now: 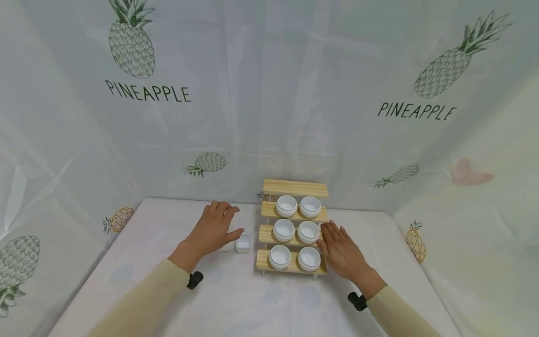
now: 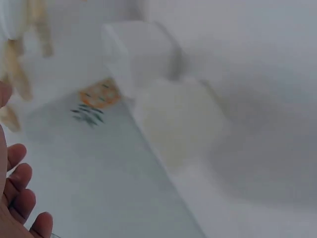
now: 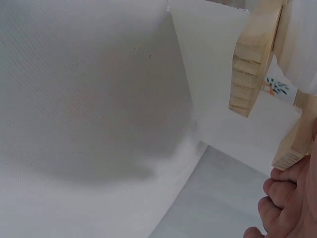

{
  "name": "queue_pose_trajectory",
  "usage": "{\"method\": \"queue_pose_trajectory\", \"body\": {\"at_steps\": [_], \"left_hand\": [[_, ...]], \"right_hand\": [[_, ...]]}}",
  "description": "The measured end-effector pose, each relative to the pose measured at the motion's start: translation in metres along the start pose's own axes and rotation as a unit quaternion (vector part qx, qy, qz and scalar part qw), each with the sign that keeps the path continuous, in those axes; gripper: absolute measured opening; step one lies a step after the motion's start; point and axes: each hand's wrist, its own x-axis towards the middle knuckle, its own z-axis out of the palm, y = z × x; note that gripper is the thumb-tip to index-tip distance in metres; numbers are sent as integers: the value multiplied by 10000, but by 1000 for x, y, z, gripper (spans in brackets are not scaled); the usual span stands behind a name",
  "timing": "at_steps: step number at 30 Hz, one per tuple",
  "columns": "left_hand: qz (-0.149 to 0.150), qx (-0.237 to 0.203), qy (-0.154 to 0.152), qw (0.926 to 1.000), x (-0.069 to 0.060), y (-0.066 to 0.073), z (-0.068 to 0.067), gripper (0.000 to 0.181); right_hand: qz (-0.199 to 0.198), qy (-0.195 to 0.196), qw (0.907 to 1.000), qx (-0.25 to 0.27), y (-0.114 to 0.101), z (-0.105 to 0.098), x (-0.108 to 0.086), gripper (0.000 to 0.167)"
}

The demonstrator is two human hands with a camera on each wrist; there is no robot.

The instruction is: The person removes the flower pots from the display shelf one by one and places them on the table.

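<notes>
A tiered wooden rack [image 1: 295, 187] stands near the back of the table, with white round bowls [image 1: 280, 257] in pairs on its three lower shelves. My right hand [image 1: 343, 250] lies along the rack's right side, fingers straight; in the right wrist view its fingertips are at a shelf end [image 3: 290, 153]. My left hand [image 1: 214, 228] is spread above the table left of the rack, holding nothing, its thumb near a small white square dish [image 1: 243, 243]. A second pale dish [image 1: 226, 246] is partly hidden under that hand. The left wrist view shows both dishes [image 2: 143, 54], blurred.
A white cloth [image 1: 269, 309] covers the table. Behind it and at both sides hang pale curtains [image 1: 273, 93] printed with pineapples, close behind the rack.
</notes>
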Motion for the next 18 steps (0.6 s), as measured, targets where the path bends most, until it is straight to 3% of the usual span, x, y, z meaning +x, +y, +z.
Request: {"method": "queue_pose_trajectory", "body": {"at_steps": [4, 8, 13, 18], "left_hand": [[107, -196, 7, 9998, 33, 25, -14, 61], [66, -396, -283, 9988, 61, 43, -17, 65], [31, -329, -509, 9982, 84, 54, -10, 66], [-57, -170, -588, 9981, 99, 62, -6, 66]], "right_hand": [[36, 18, 10000, 8, 0, 1, -1, 63], [61, 31, 10000, -13, -1, 1, -1, 63], [55, 45, 10000, 0, -2, 0, -1, 62], [28, 32, 10000, -44, -2, 0, 0, 62]]}}
